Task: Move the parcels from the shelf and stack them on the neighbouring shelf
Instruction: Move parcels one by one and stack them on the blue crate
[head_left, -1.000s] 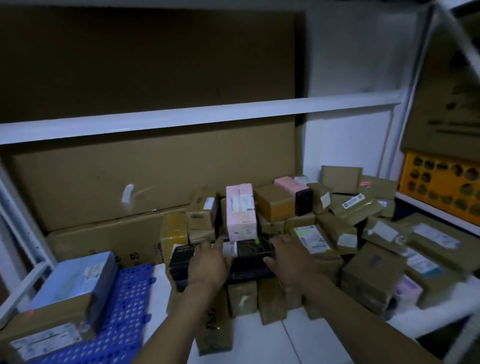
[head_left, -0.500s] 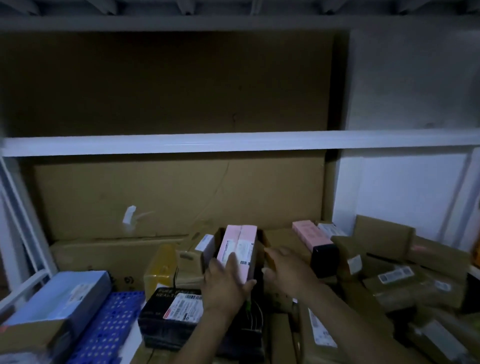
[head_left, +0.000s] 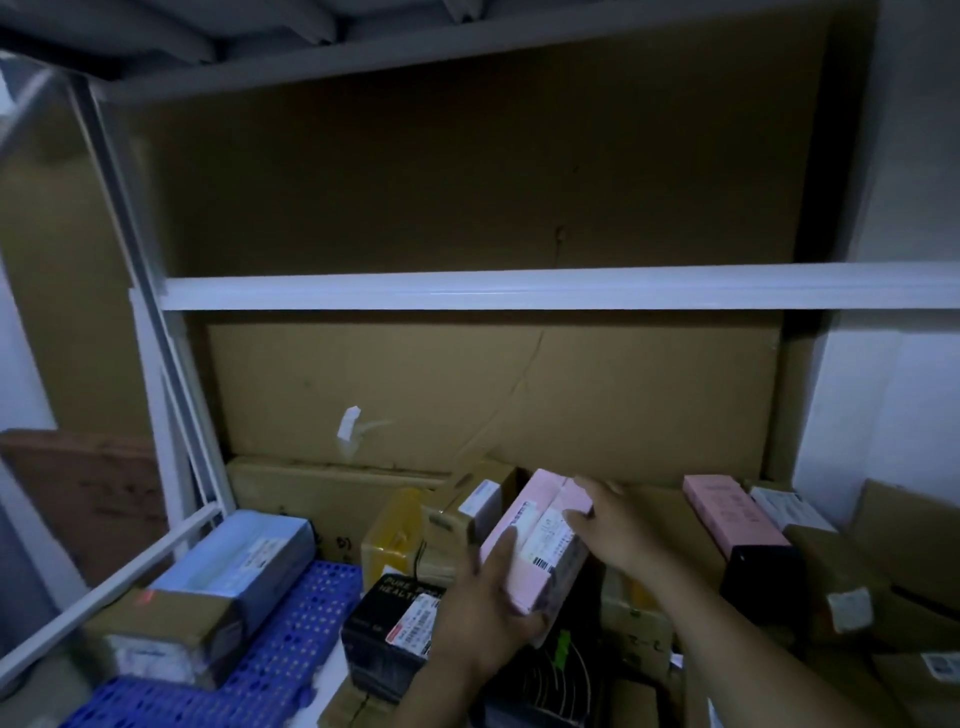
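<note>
Both hands held one pink box (head_left: 540, 540). The left hand (head_left: 488, 608) gripped its lower end, thumb up the front face and fingers wrapped under. The right hand (head_left: 618, 525) gripped the upper right edge, thumb on the front and fingers over the top. The pink box was tilted, label facing the camera, lifted above the parcel pile on the shelf.

A black box (head_left: 389, 629) with a white label sat low and just left of the pink box. A yellow-taped parcel (head_left: 389, 535) and a brown box (head_left: 467, 514) with a white label were just beside the pink box on its left. Further left of the pink box lay a blue-grey parcel (head_left: 228, 571) on a blue plastic grid (head_left: 291, 639). A second pink carton (head_left: 732, 514) with a black end lay to the right of the pink box, apart from it. A cardboard sheet (head_left: 493, 389) stood behind the pink box. A white shelf beam (head_left: 519, 286) ran across well above the pink box. The frame was dim and the label text could not be read.
</note>
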